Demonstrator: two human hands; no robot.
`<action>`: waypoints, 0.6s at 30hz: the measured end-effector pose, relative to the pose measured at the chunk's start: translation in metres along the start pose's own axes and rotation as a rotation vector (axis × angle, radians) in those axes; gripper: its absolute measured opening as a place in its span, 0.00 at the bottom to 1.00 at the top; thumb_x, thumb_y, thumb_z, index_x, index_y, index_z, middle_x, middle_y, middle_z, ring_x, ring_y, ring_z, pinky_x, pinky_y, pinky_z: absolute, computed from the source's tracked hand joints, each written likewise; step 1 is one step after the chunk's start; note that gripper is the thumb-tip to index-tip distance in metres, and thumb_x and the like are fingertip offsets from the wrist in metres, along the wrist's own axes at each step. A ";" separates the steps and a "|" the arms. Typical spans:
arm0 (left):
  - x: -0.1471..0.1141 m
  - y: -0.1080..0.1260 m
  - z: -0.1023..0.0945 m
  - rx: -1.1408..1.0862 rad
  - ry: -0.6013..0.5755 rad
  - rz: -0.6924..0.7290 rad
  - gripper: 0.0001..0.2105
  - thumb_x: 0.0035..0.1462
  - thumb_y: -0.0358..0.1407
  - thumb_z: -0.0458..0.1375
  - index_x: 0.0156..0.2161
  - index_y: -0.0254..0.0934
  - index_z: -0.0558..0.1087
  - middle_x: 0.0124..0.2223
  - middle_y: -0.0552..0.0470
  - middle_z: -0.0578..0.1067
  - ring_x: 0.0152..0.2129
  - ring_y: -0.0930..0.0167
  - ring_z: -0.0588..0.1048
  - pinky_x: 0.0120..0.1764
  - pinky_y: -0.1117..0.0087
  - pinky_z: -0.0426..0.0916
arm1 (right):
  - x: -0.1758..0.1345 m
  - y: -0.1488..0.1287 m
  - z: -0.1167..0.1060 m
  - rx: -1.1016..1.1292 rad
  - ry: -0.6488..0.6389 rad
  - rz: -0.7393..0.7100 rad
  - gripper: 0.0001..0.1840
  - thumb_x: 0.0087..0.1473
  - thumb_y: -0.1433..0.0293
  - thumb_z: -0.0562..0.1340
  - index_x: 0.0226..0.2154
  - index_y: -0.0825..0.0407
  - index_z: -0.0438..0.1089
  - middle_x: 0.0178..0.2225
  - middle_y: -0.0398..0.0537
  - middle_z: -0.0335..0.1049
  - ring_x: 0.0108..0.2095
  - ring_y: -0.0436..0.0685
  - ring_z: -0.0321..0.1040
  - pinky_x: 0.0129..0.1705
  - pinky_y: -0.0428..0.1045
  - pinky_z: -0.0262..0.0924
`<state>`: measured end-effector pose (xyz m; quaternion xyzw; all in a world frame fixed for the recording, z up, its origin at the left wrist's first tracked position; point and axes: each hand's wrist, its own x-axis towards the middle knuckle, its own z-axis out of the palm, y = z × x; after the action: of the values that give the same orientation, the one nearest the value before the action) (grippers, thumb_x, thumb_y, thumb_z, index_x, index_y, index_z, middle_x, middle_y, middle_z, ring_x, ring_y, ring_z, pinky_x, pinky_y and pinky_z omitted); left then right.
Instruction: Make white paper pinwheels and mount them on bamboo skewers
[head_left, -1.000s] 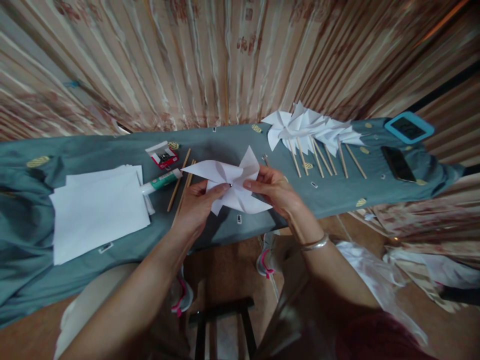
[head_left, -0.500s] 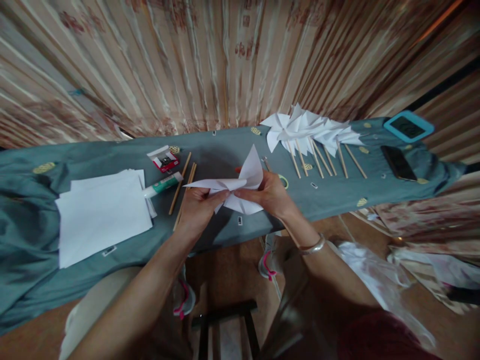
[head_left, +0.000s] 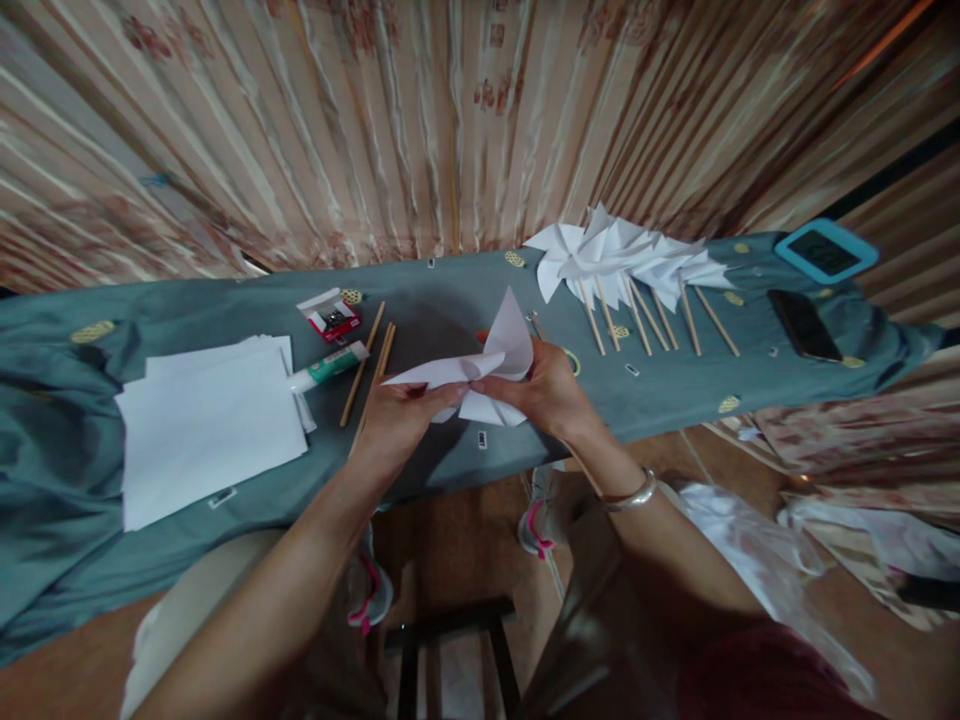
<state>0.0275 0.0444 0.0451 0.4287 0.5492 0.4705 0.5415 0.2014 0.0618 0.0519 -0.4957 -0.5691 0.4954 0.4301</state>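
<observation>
A white paper pinwheel (head_left: 508,335) is held between both hands above the near side of the table. My left hand (head_left: 397,418) grips its left side, with the thumb pressed near the centre. From the right, my right hand (head_left: 551,388) pinches it, its thumb meeting the left thumb at the middle. One blade stands upright and another points left. The fingers behind the paper are mostly hidden. Just left of my left hand lie several wooden sticks (head_left: 363,363). A small red-and-white box (head_left: 330,316) with dark contents stands open behind a glue stick (head_left: 330,367).
White paper sheets (head_left: 210,430) are stacked on the left of the cloth-covered table (head_left: 450,290). Finished pinwheels on sticks (head_left: 600,250) lie at the back right. Beyond them are a phone (head_left: 802,325) and a blue-framed device (head_left: 826,250). Scissors (head_left: 572,361) lie partly behind my right hand.
Both thumbs stay at the pinwheel's centre, while its left blade has tilted slightly and the lower blades sit a little closer in. The whole view has shifted slightly.
</observation>
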 end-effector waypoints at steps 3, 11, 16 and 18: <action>0.000 -0.001 -0.002 0.016 -0.045 0.039 0.11 0.40 0.41 0.67 0.23 0.33 0.77 0.22 0.54 0.74 0.21 0.72 0.70 0.25 0.73 0.62 | 0.000 0.000 0.000 -0.063 0.026 -0.014 0.32 0.34 0.62 0.74 0.45 0.52 0.73 0.37 0.48 0.78 0.37 0.59 0.73 0.40 0.53 0.69; 0.002 -0.001 -0.001 -0.131 -0.065 -0.023 0.11 0.40 0.41 0.67 0.24 0.34 0.76 0.24 0.55 0.75 0.22 0.74 0.70 0.27 0.74 0.62 | 0.004 0.004 0.001 0.018 0.008 0.020 0.33 0.33 0.60 0.74 0.43 0.54 0.72 0.35 0.48 0.78 0.33 0.57 0.73 0.38 0.53 0.69; 0.002 -0.003 -0.003 -0.135 -0.067 -0.030 0.10 0.37 0.37 0.68 0.21 0.34 0.74 0.21 0.57 0.72 0.20 0.75 0.68 0.25 0.74 0.61 | 0.004 0.005 0.003 0.087 -0.008 0.046 0.33 0.31 0.60 0.75 0.42 0.54 0.72 0.33 0.46 0.78 0.32 0.56 0.73 0.37 0.53 0.70; 0.001 -0.003 -0.005 -0.111 -0.044 -0.016 0.10 0.37 0.37 0.68 0.19 0.34 0.73 0.20 0.57 0.72 0.20 0.75 0.68 0.25 0.74 0.60 | 0.003 0.005 0.004 0.092 -0.015 0.047 0.33 0.31 0.60 0.75 0.42 0.54 0.72 0.34 0.47 0.78 0.32 0.56 0.73 0.38 0.53 0.70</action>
<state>0.0230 0.0444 0.0417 0.4038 0.5136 0.4862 0.5803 0.1973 0.0644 0.0459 -0.4848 -0.5370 0.5347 0.4367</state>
